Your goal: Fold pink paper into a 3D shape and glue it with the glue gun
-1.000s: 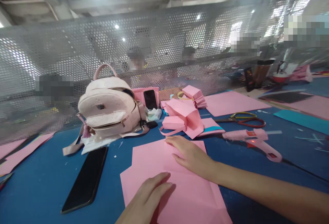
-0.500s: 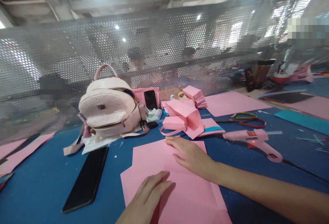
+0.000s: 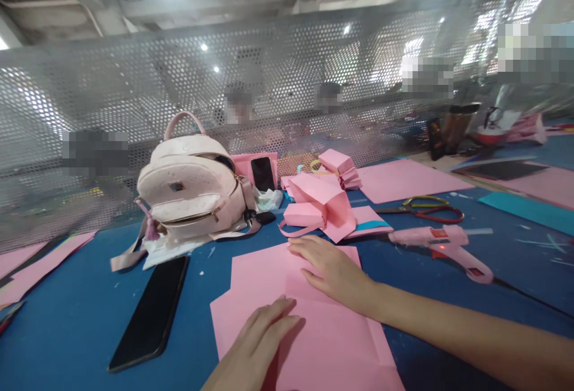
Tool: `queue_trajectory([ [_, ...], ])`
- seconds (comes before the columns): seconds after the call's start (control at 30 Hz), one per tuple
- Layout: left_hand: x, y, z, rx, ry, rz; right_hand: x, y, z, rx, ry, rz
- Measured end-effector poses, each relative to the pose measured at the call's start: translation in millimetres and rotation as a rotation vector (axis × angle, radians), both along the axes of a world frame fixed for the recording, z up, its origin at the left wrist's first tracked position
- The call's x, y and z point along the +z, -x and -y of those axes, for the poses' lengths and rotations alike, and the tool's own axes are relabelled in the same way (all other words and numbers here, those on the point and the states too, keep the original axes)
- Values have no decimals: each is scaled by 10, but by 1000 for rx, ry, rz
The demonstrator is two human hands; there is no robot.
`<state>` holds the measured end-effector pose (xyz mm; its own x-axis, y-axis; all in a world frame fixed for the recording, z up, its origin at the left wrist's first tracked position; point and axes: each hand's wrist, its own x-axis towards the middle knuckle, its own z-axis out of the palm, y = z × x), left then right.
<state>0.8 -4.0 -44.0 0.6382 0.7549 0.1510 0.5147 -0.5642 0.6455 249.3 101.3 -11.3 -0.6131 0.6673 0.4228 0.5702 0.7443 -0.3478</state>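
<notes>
Pink paper sheets, overlapping and creased, lie on the blue table in front of me. My left hand rests on the lower part of the paper with its fingers stretched out. Near the paper's far edge, my right hand lies flat with extended fingers. Neither hand grips anything. Just beyond my right fingertips stands a cluster of folded pink paper pieces. A pink glue gun with a lit red light lies to the right of my right hand.
A pale pink backpack stands behind a dark phone on the left. Scissors lie behind the glue gun, near a large pink sheet. A perforated metal screen borders the table's back, with people beyond it.
</notes>
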Motion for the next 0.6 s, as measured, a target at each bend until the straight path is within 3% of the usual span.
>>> queue_trajectory([
  [0.27,351,-189,-16,114,128,221,34,0,1,19,-43,22],
  [0.6,404,-176,40,125,126,242,39,-4,17,12,-57,16],
])
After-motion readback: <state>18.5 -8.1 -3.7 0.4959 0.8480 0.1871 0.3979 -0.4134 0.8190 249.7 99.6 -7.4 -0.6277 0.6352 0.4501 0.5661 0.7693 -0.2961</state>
